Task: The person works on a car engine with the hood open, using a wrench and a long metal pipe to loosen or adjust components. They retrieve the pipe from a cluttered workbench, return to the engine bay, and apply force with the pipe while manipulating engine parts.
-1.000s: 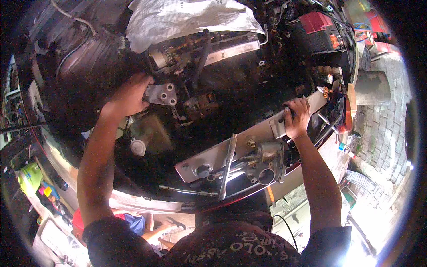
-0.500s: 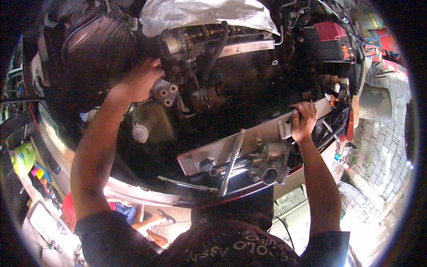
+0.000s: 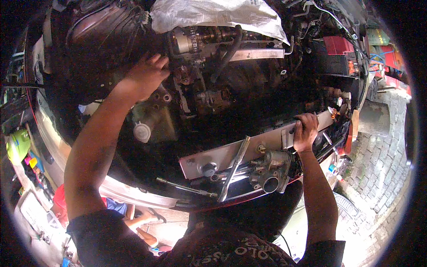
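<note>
My left hand reaches into the left side of the engine bay, fingers curled and pointing away. A grey metal bracket with round holes shows from beneath the palm; the grip itself is hidden. My right hand wraps its fingers over the upper edge of a long silver crossbar at the bay's front. Beside that hand lies a metal throttle body with a round opening. A steel bar rests slantwise across the crossbar, and a socket extension lies to its left.
The open engine lies at the far side, partly under a white woven sheet. A white-capped reservoir sits below my left forearm. A black box with a red top stands far right. Another person is at the lower left.
The bracket has turned and dropped slightly beneath my left hand, showing fewer holes. My right hand keeps its place on the crossbar. The whole view has shifted a little.
</note>
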A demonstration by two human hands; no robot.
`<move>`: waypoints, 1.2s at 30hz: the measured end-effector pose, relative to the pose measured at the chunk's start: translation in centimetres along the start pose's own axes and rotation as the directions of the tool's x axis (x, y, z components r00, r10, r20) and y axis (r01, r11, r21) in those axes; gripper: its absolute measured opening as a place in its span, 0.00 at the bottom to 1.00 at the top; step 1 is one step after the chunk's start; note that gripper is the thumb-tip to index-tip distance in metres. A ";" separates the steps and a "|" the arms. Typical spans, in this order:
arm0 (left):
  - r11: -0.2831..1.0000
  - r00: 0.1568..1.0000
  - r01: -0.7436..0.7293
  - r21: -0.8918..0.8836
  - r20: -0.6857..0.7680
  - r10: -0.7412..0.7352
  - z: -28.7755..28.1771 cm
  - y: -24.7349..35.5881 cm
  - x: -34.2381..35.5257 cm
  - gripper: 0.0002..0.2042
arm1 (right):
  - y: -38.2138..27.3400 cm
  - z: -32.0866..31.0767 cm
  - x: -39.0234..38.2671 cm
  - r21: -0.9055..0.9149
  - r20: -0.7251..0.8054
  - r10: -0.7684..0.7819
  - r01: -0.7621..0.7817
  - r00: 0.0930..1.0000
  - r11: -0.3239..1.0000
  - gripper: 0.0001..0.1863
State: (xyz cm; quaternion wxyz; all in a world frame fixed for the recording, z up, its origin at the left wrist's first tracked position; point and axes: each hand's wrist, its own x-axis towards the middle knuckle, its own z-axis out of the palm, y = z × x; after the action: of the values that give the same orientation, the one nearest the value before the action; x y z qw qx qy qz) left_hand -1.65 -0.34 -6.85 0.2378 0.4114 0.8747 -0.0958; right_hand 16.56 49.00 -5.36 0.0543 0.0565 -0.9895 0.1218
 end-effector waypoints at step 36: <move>0.995 0.999 -0.005 -0.097 0.033 0.008 0.0 -0.6 0.1 0.22 | -0.1 -0.2 0.2 -0.010 0.010 -0.014 0.014 1.000 1.000 0.12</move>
State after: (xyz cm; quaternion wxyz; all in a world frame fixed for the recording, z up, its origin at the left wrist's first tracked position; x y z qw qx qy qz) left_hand -2.21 -0.67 -6.90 0.2725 0.4006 0.8728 -0.0593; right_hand 16.40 48.92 -5.13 0.0507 0.0638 -0.9899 0.1159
